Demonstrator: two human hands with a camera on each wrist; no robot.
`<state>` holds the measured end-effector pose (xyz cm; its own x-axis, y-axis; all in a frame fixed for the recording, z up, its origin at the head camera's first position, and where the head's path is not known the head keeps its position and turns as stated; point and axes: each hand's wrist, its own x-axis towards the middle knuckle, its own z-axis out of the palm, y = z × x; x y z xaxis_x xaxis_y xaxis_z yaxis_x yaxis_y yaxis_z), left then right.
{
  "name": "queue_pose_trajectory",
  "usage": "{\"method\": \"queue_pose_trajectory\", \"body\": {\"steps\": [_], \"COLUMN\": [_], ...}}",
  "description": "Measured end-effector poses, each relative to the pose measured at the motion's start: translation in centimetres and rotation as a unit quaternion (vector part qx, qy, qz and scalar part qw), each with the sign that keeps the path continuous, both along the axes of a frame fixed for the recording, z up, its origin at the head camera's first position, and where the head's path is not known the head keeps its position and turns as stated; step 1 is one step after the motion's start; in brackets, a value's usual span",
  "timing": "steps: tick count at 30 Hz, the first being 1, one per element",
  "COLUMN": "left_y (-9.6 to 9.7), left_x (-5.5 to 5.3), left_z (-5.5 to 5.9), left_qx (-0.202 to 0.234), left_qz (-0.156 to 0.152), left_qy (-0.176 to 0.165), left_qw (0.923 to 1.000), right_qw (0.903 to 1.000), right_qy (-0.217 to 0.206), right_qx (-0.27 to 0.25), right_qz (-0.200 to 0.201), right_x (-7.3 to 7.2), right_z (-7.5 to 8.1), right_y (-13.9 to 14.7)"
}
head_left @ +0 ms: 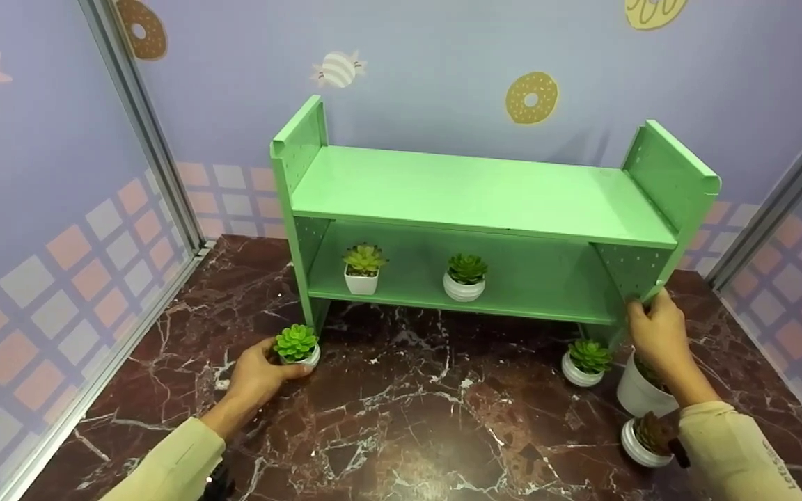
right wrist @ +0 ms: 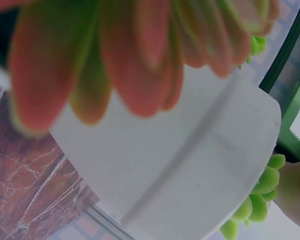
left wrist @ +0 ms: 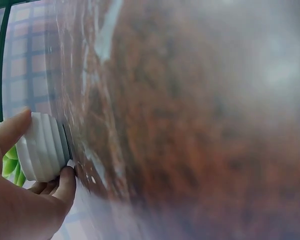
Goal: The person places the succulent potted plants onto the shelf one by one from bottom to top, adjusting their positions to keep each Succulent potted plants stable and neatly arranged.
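Observation:
A small succulent in a ribbed white pot (head_left: 298, 346) is by the green shelf's left front foot. My left hand (head_left: 256, 372) holds that pot between thumb and fingers; the left wrist view shows the pot (left wrist: 42, 147) at the tabletop. At the other end, my right hand (head_left: 660, 335) grips the front edge of the right side panel of the green shelf (head_left: 484, 195). On its lower board stand a succulent in a square white pot (head_left: 362, 278) and one in a round white pot (head_left: 464, 285). The right wrist view shows only a sliver of that hand, at its edge.
Below my right arm are a small green succulent (head_left: 587, 365), a larger white pot (head_left: 641, 390) partly hidden by the arm, and a reddish succulent (head_left: 648, 438). All stand on the dark red marbled table (head_left: 408, 417). Patterned walls (head_left: 429, 83) enclose the back and sides.

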<state>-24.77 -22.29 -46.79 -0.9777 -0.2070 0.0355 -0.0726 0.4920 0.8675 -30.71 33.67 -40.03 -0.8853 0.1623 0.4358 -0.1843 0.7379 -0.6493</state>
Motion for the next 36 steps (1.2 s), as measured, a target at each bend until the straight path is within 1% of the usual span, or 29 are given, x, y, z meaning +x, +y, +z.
{"method": "queue_pose_trajectory", "body": {"steps": [6,16,22,27,30,36], "left_y": [0.0,0.3,1.0,1.6,2.1,3.1], "left_x": [0.2,0.5,0.4,0.6,0.5,0.3], "left_z": [0.1,0.7,1.0,1.2,1.4,1.6], "left_qx": [-0.014,-0.004,0.007,0.017,0.017,0.015], "left_qz": [-0.002,-0.007,-0.023,-0.027,-0.036,-0.043], "left_qy": [-0.011,-0.012,0.002,0.006,0.01,0.002], "left_qw": [0.9998,0.9999,0.9997,0.9995,0.9992,0.999], "right_qw": [1.0,1.0,1.0,1.0,0.9999,0.9999], "right_qy": [-0.002,-0.006,-0.001,0.0,-0.001,-0.002], "right_qx": [0.002,0.002,0.0,-0.003,-0.004,-0.009], "right_qz": [0.003,0.002,0.002,0.009,0.012,0.012], "right_x": [0.0,0.2,0.1,0.0,0.0,0.0], "right_z": [-0.2,-0.1,-0.1,-0.1,0.0,0.0], "right_y": [0.1,0.2,0.2,0.1,0.1,0.0]}}
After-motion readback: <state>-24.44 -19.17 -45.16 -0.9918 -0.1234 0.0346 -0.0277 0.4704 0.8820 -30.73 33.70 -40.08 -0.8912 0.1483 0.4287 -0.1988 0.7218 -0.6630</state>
